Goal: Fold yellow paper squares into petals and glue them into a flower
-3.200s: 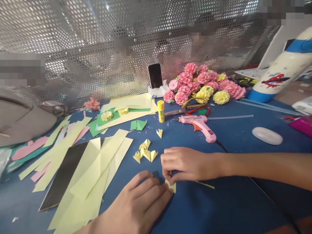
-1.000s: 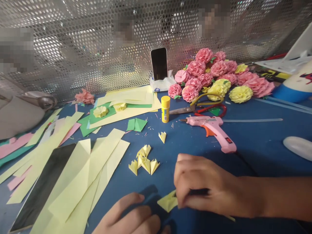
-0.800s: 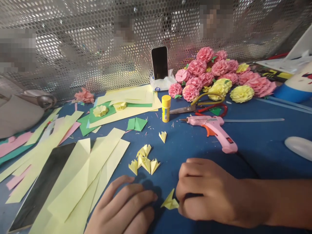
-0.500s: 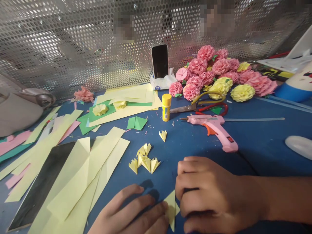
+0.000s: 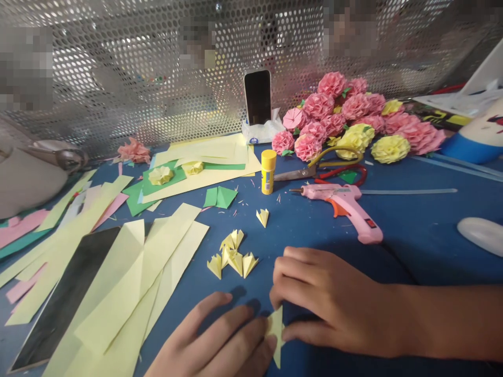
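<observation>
A small folded piece of pale yellow paper (image 5: 277, 327) lies on the blue table at the bottom centre, between my two hands. My left hand (image 5: 220, 340) steadies it from the left, its fingertips pressed on the paper. From the other side, the thumb and forefinger of my right hand (image 5: 326, 303) pinch at the paper's right edge; part of the paper is hidden under the fingers. Just beyond my hands sits a cluster of small folded yellow paper pieces (image 5: 234, 261). One more folded piece (image 5: 263, 217) lies apart, farther back.
Yellow paper strips (image 5: 137, 293) cover the left, over a dark board (image 5: 74, 298). A glue stick (image 5: 268, 173), scissors (image 5: 302, 173) and pink glue gun (image 5: 346, 201) lie ahead. Paper flowers (image 5: 320, 107) are piled behind, near a propped phone (image 5: 258, 98) and perforated metal panel (image 5: 129, 78).
My right hand has moved slightly left, its curled fingers loosening and its thumb reaching the edge of the folded paper. My left hand has barely shifted on the paper.
</observation>
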A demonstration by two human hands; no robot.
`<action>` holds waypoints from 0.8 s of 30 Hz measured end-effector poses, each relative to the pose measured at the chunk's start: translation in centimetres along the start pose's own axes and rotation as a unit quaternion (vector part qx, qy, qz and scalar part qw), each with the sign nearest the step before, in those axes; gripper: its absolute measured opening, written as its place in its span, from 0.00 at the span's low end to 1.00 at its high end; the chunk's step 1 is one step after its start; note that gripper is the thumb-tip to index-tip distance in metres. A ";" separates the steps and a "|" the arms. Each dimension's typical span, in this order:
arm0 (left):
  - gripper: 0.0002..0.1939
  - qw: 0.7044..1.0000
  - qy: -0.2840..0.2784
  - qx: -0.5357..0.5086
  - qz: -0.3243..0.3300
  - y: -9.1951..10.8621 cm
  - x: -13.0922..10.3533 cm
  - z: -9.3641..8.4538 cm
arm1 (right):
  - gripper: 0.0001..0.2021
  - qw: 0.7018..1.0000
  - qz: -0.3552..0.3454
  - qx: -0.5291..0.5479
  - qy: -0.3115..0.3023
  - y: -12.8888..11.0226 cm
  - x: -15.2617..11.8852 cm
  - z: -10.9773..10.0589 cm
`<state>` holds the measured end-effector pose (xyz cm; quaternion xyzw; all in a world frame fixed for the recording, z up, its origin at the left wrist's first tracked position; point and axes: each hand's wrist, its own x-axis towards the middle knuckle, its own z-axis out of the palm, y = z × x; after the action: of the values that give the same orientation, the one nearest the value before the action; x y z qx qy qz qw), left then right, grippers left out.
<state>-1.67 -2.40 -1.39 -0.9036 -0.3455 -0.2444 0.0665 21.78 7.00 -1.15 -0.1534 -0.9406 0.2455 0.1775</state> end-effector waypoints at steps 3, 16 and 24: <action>0.13 1.000 0.015 0.003 -0.007 0.0 -0.1 0.1 | 0.18 1.000 0.024 0.017 0.002 -0.3 0.1 0.3; 0.16 0.997 0.072 -0.018 0.001 -0.5 -0.3 1.0 | 0.04 0.996 0.047 0.075 0.010 -0.3 0.6 0.3; 0.14 0.998 0.010 -0.049 -0.047 -0.1 -0.2 -0.2 | 0.12 0.999 -0.021 -0.022 0.032 -0.1 0.8 0.1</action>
<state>-1.96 -2.52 -1.36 -0.8858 -0.3747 -0.2733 0.0142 21.05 7.16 -0.94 -0.1451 -0.9426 0.2165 0.2090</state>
